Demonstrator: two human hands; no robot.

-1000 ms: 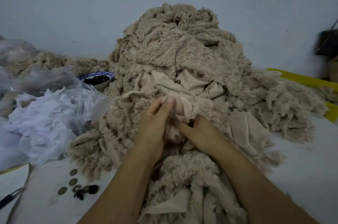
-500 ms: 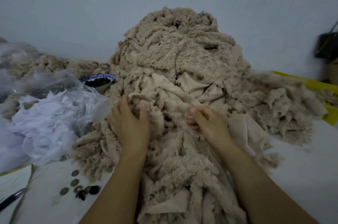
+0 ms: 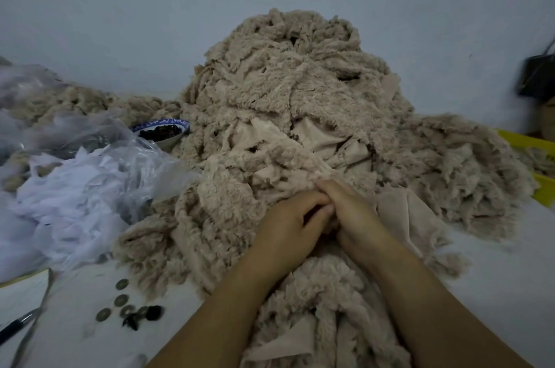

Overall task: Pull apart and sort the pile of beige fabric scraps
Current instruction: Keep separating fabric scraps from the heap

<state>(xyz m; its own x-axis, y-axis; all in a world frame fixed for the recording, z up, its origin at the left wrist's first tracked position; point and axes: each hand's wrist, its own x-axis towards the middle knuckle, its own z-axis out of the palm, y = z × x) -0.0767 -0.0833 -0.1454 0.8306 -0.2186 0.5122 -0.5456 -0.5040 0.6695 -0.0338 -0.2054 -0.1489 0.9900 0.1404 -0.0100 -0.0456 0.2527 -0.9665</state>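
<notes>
Fabric scraps point(image 3: 285, 115) heaped on white table point(image 3: 510, 262) against grey wall point(image 3: 150, 7).

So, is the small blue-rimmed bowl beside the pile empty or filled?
Not empty: the blue-rimmed bowl holds dark pieces nearly up to its rim. What they are, I cannot tell.

Dim, cool, diffuse light; soft shadows under the fabric pile point(image 3: 300, 91); wide-angle distortion at the edges; dark object point(image 3: 537, 76) at right blurred.

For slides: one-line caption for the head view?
Left hand and right hand together grip the front of a tall pile of fuzzy beige fabric scraps.
</notes>
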